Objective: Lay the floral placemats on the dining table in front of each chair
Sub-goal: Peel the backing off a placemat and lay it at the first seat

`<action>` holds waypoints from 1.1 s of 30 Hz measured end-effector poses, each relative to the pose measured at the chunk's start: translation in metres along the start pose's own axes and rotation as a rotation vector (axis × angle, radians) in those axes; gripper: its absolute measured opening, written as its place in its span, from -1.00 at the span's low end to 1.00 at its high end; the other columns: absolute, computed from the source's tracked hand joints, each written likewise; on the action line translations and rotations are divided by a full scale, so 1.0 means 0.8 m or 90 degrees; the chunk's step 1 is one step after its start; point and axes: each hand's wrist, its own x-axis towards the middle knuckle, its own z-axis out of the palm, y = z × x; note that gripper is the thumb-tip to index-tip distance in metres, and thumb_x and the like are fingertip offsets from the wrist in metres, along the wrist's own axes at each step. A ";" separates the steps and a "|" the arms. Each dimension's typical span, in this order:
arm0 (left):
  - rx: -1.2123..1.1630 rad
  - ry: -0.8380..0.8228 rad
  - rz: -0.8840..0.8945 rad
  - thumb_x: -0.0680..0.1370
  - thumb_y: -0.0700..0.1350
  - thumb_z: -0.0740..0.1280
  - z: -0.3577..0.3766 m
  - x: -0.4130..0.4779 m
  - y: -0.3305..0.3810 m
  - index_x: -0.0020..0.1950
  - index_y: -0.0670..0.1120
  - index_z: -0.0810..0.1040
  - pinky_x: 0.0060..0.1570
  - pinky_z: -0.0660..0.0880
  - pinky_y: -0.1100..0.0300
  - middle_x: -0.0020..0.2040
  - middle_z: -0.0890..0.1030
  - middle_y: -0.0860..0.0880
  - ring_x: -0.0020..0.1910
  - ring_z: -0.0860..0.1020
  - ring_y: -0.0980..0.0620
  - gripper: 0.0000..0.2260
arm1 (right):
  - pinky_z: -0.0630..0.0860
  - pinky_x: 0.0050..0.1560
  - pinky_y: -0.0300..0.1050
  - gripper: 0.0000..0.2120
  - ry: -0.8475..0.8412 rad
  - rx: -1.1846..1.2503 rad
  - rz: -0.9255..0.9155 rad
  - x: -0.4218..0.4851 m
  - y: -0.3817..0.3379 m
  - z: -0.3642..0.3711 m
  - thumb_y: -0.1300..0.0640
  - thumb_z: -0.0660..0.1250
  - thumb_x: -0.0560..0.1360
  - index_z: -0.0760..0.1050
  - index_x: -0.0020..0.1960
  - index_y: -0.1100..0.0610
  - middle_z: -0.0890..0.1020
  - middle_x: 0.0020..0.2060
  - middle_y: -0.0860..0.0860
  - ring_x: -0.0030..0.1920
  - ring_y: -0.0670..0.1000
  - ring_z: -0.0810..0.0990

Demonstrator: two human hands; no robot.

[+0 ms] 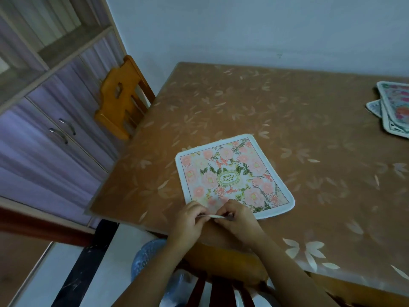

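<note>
Floral placemat (228, 177) is lying on the surface (287, 103), near the front-left corner, slightly rotated against the surface edge. It is showing pink flowers, green leaves, an oval emblem in the middle and a pale border. Most of it is sitting flat. Only the near edge is lifting off the surface, between the two hands.

Left hand (188, 220) is pinching that near edge, grip clamped on the mat, fingers curled. Right hand (238, 218) is doing the same just beside it, grip also clamped on the edge. The two hands are nearly touching, and both forearms are reaching in from the bottom of the frame.

Near chair (223, 260) is sitting directly under the forearms, its top rail tucked against the surface edge, with the mat right in front of it. Far chair (120, 96) is standing at the left side of the surface, with no mat in front of it.

Stack of placemats (394, 107) is resting at the right edge of the frame, well apart from the laid one, loosely fanned and partly cut off by the frame.

The surface is wearing a brown cover with a pale leaf print. Cabinet (55, 120) is standing behind the far chair. A bluish translucent object (143, 258) is sitting below the surface by the left forearm; can't tell what it is.
</note>
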 end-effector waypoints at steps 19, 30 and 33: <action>-0.020 -0.022 -0.125 0.46 -0.32 0.34 0.016 -0.018 -0.036 -0.18 -0.21 0.54 -0.21 0.33 0.52 -0.22 0.46 0.09 -0.17 0.45 0.12 -0.95 | 0.56 -0.08 0.03 -0.93 0.072 -0.073 0.110 -0.032 0.065 -0.058 0.23 0.49 0.32 0.65 -0.20 0.16 0.62 -0.19 0.01 -0.13 0.03 0.59; 0.077 -0.137 0.093 0.47 -0.34 0.27 0.086 0.018 0.006 0.02 -0.16 0.57 0.14 0.31 0.30 0.05 0.52 -0.05 0.11 0.44 0.03 -0.81 | 0.32 -0.32 -0.44 -0.93 0.238 -0.053 0.197 -0.072 0.078 -0.060 0.22 0.51 0.30 0.65 -0.23 0.16 0.50 -0.33 -0.16 -0.24 -0.05 0.50; 0.054 -0.115 0.102 0.46 -0.25 0.34 0.103 0.021 0.029 -0.03 -0.14 0.57 0.05 0.36 0.27 -0.01 0.52 -0.05 0.04 0.45 0.03 -0.89 | 0.30 -0.33 -0.44 -0.94 0.239 -0.058 0.186 -0.070 0.072 -0.055 0.21 0.50 0.31 0.64 -0.24 0.16 0.44 -0.35 -0.20 -0.26 -0.06 0.47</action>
